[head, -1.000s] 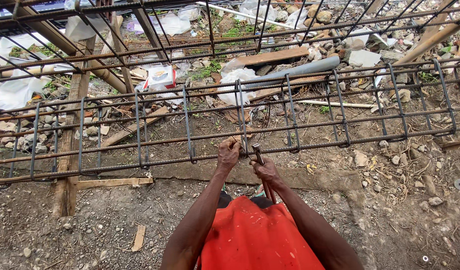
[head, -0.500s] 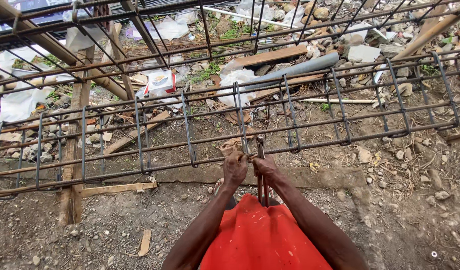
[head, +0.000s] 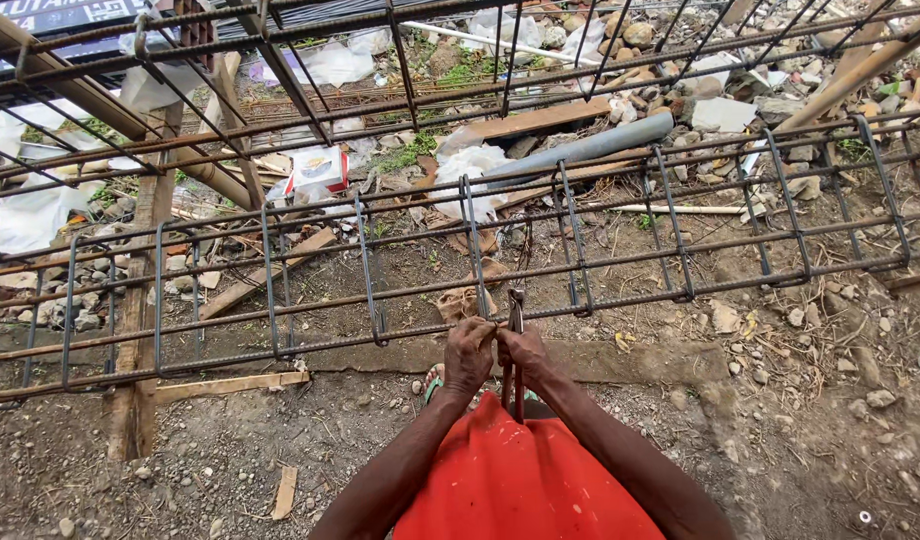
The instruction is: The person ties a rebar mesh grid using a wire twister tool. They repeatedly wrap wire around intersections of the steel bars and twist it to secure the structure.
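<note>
We are looking down on bare, stony ground [head: 800, 430] littered with gravel and wood scraps. Across it, from left to right, runs a long rebar cage [head: 620, 250] of rusty lengthwise bars ringed by dark stirrups; a second run of bars crosses the far top of the view. At the left the cage rests on a wooden trestle [head: 140, 300] whose upright plank stands on the ground. Beyond the cage, farther off, lie a grey pipe [head: 590, 145], a loose plank [head: 540, 118], crumpled white plastic sheeting [head: 30, 205] and a small red and white carton [head: 318, 168].

Near the bottom centre is our red shirt [head: 525, 480], with both forearms reaching out from it to the nearest lengthwise bar [head: 280, 350]. Our left hand [head: 468, 352] is clenched at that bar, just beside the stirrup [head: 477, 250] that crosses it there; we cannot tell whether the fingers close on the bar itself or on something thin at the joint. Our right hand [head: 523, 350] touches the left and is closed around the handles of a pair of pincers [head: 515, 330]. The pincers stand nearly upright, their head up at the near bar just right of the stirrup, their handles pointing down toward the shirt. A little beyond the hands, a scrap of brown paper or sacking [head: 465, 298] lies on the ground under the cage.
</note>
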